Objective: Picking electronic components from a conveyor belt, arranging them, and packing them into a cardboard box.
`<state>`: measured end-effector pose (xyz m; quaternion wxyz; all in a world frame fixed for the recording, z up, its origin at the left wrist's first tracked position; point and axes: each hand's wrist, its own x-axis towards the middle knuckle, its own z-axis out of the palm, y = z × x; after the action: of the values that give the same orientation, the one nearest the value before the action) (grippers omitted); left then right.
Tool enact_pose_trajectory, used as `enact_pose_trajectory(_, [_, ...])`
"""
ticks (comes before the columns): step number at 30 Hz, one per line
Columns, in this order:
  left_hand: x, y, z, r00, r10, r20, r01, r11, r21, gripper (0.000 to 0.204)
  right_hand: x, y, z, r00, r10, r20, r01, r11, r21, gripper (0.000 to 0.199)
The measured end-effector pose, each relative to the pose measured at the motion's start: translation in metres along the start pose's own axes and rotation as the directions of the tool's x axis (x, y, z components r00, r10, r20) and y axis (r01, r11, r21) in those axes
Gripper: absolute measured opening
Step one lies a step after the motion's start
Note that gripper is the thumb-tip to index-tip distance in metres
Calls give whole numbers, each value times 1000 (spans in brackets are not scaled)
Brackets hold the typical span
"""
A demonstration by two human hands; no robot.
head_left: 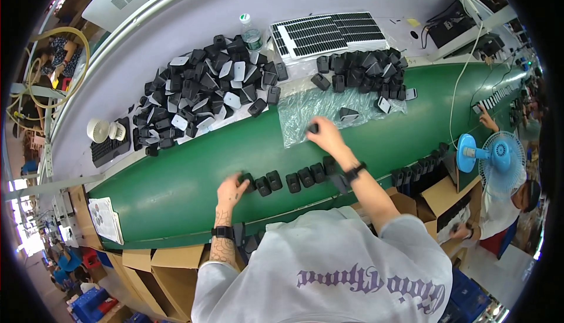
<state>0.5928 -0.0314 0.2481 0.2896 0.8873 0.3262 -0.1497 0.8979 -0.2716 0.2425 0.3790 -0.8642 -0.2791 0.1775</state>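
My right hand (329, 138) is closed on a small black plastic housing (314, 128), above the near edge of a clear plastic sheet (288, 120). Lower and to the left, my left hand (230, 192) has its fingers around another black housing (249, 182). That one stands at the left end of a row of similar black housings (274, 180) on the green work surface (176, 188). A gap splits the row near its middle. My right forearm hides its right end. One loose housing (349, 114) lies on the plastic sheet.
A large heap of black housings (202, 82) lies at the back left, a smaller heap (361, 70) at the back right. Behind are a bottle (251, 34) and trays of black strips (329, 34). Cardboard boxes (176, 267) line the near edge. A co-worker (499, 205) sits right, beside a blue fan (499, 155).
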Motion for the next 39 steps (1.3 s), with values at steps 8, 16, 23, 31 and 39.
enact_pose_trajectory(8, [192, 98, 5, 845, 229, -484, -379, 894, -240, 57, -76, 62, -51, 932, 326, 155, -279, 923, -264, 46])
enact_pose_trajectory(16, [180, 109, 7, 908, 369, 200, 343, -377, -861, 43, -85, 74, -50, 888, 454, 71, -417, 861, -290, 55])
enact_pose_trajectory(23, [105, 107, -31, 813, 562, 155, 467, -468, -751, 47, 1, 17, -26, 998, 61, -7, -59, 930, -363, 55])
enact_pose_trajectory(31, [67, 113, -48, 912, 151, -382, -327, 829, -453, 44, 130, -10, 85, 958, -22, -286, 15, 1000, -24, 76])
enact_pose_trajectory(39, [89, 72, -19, 956, 38, -291, -210, 782, -587, 46, 152, 5, 104, 961, 248, 123, -215, 388, 896, 40])
